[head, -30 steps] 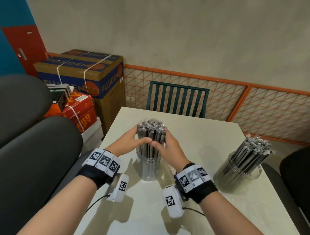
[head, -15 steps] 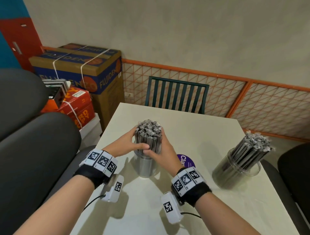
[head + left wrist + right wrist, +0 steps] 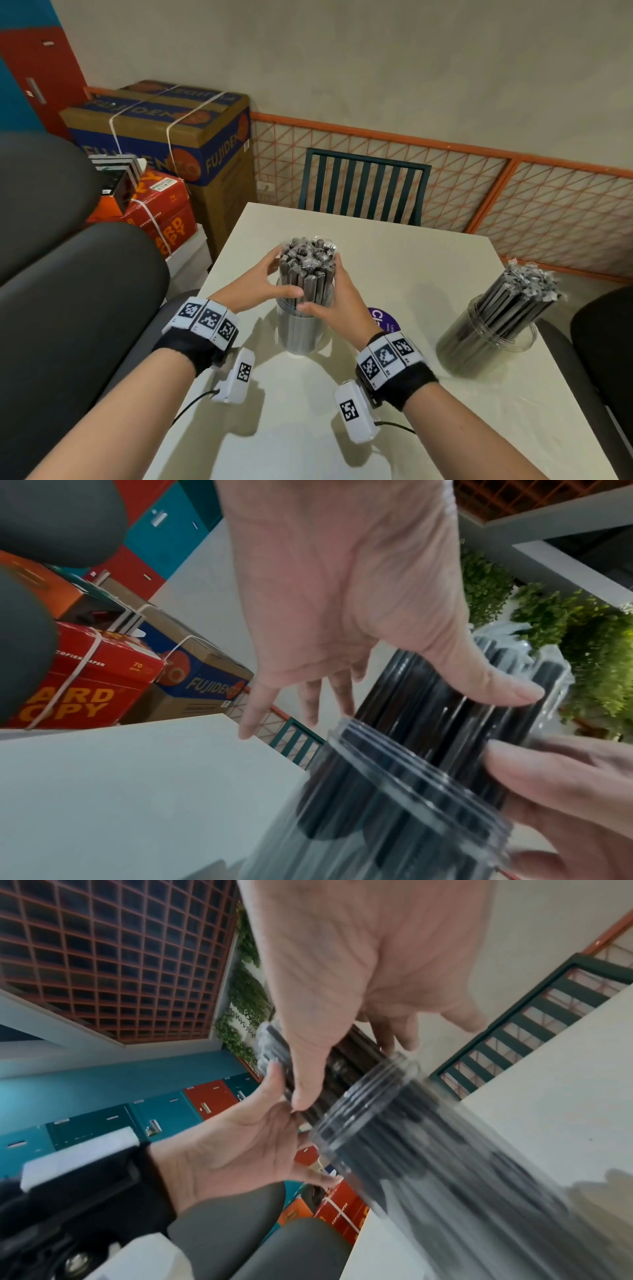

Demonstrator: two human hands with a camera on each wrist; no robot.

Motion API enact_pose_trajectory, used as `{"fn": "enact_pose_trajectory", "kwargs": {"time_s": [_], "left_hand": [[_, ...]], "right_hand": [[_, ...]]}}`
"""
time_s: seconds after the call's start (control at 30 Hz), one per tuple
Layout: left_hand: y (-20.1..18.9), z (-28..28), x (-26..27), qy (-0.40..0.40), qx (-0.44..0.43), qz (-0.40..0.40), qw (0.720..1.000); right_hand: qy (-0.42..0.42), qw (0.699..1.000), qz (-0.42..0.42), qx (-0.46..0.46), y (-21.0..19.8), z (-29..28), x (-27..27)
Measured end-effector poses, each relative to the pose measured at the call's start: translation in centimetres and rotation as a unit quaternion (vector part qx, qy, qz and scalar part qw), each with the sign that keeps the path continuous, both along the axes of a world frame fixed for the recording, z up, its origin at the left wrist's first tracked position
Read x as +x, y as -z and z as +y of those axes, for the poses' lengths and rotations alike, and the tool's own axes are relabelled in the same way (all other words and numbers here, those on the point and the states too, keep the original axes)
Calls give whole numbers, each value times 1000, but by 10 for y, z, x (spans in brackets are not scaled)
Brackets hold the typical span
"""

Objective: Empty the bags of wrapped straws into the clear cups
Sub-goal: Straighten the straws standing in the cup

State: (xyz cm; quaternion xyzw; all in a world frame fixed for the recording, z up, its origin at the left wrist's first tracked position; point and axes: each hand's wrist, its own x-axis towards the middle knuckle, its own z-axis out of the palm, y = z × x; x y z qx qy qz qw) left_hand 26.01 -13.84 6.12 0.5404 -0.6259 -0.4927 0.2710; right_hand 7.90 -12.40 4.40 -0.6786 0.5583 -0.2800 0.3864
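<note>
Clear plastic cup [image 3: 297, 334] mid-desk [image 3: 394, 260], bundle of dark wrapped straws [image 3: 307, 270] standing upright in it, long axis vertical, crimped ends skyward. Left hand [image 3: 255, 291] and right hand [image 3: 337, 301] cup the bundle from both sides, fingers [image 3: 496, 688] curled around it. Squeeze evenly, ease it straight down (no tilting). A second straw-filled cup [image 3: 493, 330] sits right, its straws leaning.

purple disc [image 3: 383, 320] half hidden, cup base [image 3: 514, 1218] blurred

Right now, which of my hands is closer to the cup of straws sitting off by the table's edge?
Right. Your right hand cups the middle straw bundle on the side facing that far cup; your left hand holds the bundle's opposite side.
</note>
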Motion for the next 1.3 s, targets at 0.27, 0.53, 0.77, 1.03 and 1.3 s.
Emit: {"fn": "enact_pose_trajectory", "kwargs": {"time_s": [0.27, 0.53, 0.77, 1.03, 1.3], "left_hand": [[-31, -10, -3, 20, -43, -37, 998], [-7, -7, 9, 52, 2, -22, 998], [-14, -2, -8, 26, -49, -74, 996], [-22, 4, -4, 51, -55, -76, 994], [2, -9, 21, 54, 27, -16, 998]], "right_hand": [[-21, 996, -20, -88, -44, -6, -1], [-15, 1000, 27, 8, -11, -6, -8], [21, 999, 11, -47, -3, -2, 10], [-6, 997, 81, -1, -30, -2, -14], [25, 1000, 5, -8, -7, 13, -5]]}}
